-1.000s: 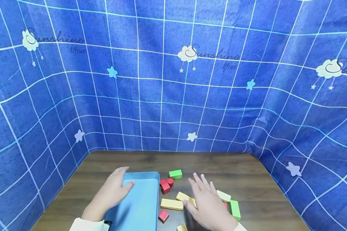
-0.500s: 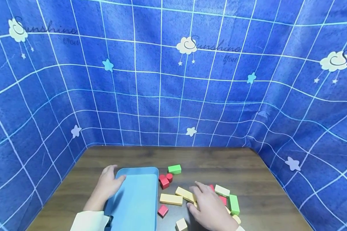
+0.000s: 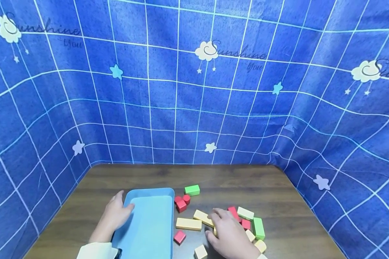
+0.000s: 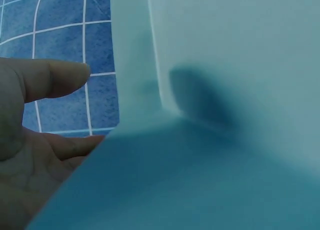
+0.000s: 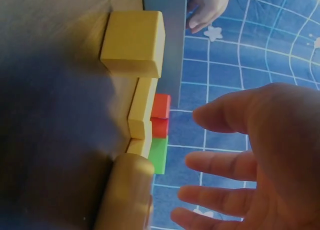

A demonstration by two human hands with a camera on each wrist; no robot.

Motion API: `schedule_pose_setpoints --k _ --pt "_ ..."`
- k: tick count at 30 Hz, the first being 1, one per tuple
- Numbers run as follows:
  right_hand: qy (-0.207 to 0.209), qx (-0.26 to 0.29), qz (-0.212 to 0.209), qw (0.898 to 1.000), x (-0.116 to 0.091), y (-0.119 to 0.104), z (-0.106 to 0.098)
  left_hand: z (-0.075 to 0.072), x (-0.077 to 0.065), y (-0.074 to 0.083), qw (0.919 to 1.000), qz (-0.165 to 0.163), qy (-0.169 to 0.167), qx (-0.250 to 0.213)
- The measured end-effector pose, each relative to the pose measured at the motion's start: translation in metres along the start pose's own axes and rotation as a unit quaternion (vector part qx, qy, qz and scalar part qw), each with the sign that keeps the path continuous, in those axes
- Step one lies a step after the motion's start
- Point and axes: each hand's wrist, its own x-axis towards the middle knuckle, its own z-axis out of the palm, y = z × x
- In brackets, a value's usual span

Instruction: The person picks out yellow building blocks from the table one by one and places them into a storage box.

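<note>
While my right hand reaches low over the blocks, its thumb and fingers stand apart; the right wrist view shows a gap between them and the rounded yellow block. That block lies on the wooden table just off my fingertips, partly hidden under the hand from above. Near my thumb: two yellow bars, the front one lying lengthwise and the rear one angled, plus a yellow cube and a red block. To the hand's right: a green block and a cream block.

Pose: right palm faces down, fingers slightly bent, wrist entering from the near edge. My left hand is at the left side of the blue tray, thumb and fingers spread, thumb toward the tray's inside; whether it touches the rim, I cannot tell.
</note>
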Motion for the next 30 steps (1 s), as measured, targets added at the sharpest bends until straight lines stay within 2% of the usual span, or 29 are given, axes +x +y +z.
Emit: schedule_pose_setpoints --k 6,12,17,20,26,30 --pt "0.007 0.004 0.0 1.0 0.002 0.0 0.009 0.003 0.001 -0.008 1.0 -0.001 -0.006 0.002" --pt "-0.011 0.008 0.003 1.0 0.008 -0.002 0.011 0.004 0.007 -0.001 0.9995 -0.007 -0.028 -0.013" --pt "-0.032 0.002 0.014 0.999 0.014 -0.002 0.02 0.004 0.01 -0.001 0.9995 -0.003 -0.03 0.003" --pt "-0.028 -0.006 0.013 0.999 0.016 -0.002 0.024 0.003 0.01 -0.005 0.9995 -0.004 -0.031 0.009" --pt "-0.019 -0.011 0.011 1.0 0.019 -0.001 0.033 0.005 0.011 -0.01 0.9984 -0.019 -0.052 0.012" --pt "-0.027 -0.01 0.014 0.999 0.022 0.0 0.039 0.01 0.013 -0.014 0.9982 -0.003 -0.049 0.034"
